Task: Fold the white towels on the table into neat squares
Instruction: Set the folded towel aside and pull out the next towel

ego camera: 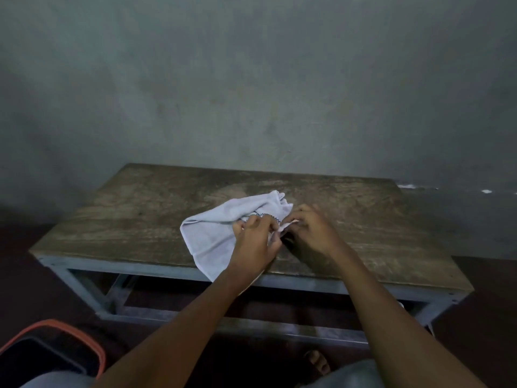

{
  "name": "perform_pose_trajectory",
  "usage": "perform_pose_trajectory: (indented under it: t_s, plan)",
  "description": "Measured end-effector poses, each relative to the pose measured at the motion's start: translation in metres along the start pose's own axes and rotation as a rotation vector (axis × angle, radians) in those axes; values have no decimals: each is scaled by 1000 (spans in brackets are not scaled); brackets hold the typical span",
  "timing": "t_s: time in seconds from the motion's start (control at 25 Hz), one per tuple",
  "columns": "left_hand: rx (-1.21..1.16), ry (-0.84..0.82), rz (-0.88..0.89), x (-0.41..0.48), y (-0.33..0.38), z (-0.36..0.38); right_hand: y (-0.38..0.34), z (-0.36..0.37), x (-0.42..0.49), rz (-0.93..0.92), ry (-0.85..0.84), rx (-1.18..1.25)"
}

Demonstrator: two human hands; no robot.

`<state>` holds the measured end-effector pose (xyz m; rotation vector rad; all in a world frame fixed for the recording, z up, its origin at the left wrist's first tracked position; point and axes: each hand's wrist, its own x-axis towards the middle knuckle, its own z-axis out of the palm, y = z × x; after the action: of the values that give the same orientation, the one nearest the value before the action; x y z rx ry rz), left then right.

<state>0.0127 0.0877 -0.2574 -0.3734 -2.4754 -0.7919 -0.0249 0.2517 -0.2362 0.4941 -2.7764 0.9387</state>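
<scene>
One white towel lies crumpled on the wooden table, near its front edge and a little left of centre. A dark stitched edge shows along a fold. My left hand rests on the towel's right part and pinches the cloth. Right beside it, my right hand pinches a small corner of the same towel just above the tabletop. The two hands almost touch. Part of the towel is hidden under my left hand and forearm.
The table has a grey metal frame and stands against a grey wall. A dark bin with an orange rim sits on the floor at lower left. A bare foot shows under the table's front.
</scene>
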Motion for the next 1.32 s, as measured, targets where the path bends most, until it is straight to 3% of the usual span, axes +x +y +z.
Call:
perform_pose_trajectory:
  t_s: [0.12,0.32,0.52,0.8,0.92,1.0,1.16,1.32]
  plan:
    - [-96,72,-27,20,4,-40,-42,-16,15,-55,65,-41]
    - [29,123,74,58,8,-118,-88,-48,44,-93,67,-92]
    - [103,159,23,86,7,-183,-113,-99,73,-80,-1,-296]
    - [165,310,-86,124,-4,-261,-154,-159,98,-115,119,-410]
    - [29,343,-94,140,-6,-287,-174,-173,101,-119,100,-431]
    - [-73,285,-54,142,-1,-293,-191,-172,103,-152,108,-338]
    - [-215,199,-52,133,7,-285,-231,-160,101,-273,104,232]
    - [-318,141,-33,122,9,-279,-259,-153,90,-345,-54,403]
